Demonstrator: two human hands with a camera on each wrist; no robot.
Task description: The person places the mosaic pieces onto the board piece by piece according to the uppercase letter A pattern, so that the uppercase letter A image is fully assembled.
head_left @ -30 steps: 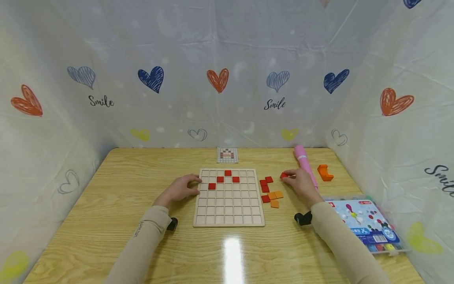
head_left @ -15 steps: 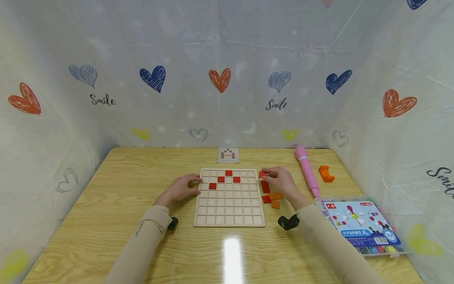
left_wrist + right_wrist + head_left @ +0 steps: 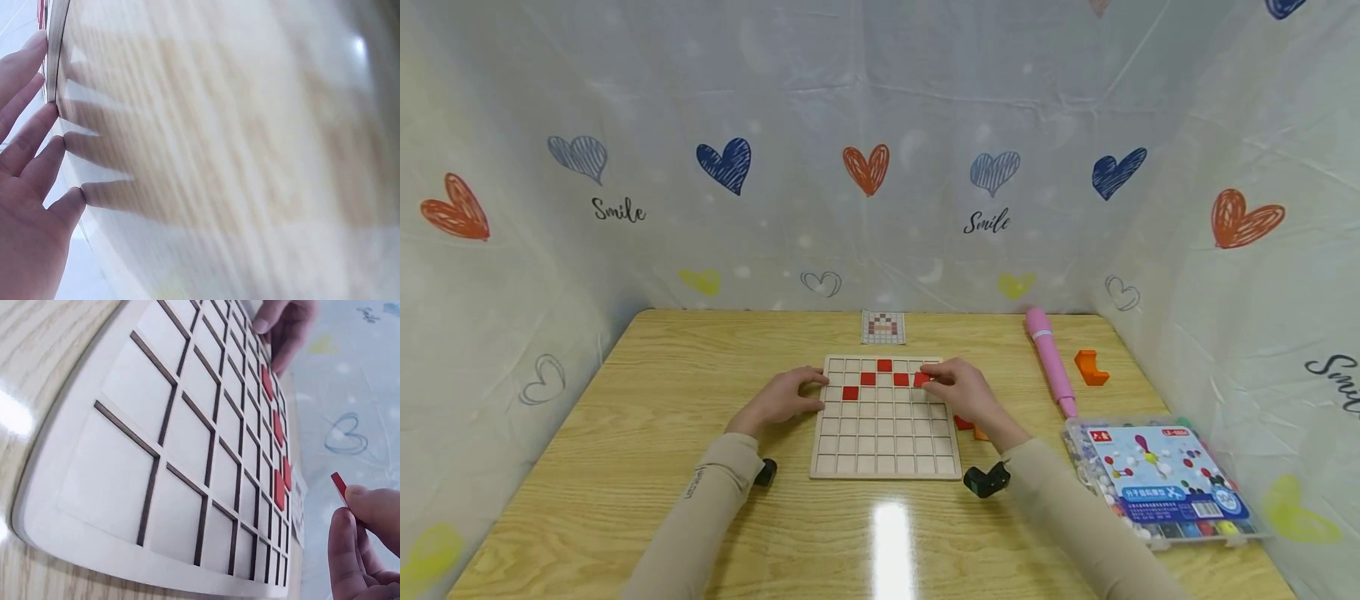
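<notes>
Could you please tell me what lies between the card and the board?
In the head view, only a narrow bare strip of table separates the card from the board.

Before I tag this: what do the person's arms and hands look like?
Left sleeve and right sleeve: long, beige. Dark lettering on the left one. Left camera and right camera at the wrists, both black. Left hand and right hand: no gloves.

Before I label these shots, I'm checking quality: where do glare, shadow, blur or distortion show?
Head view: a bright glare streak on the table, just on the near side of the board; left wrist view: blurred wood grain, with finger-shaped shadows beside the left hand; right wrist view: glare at the left edge, the board stretched large toward its near corner.
</notes>
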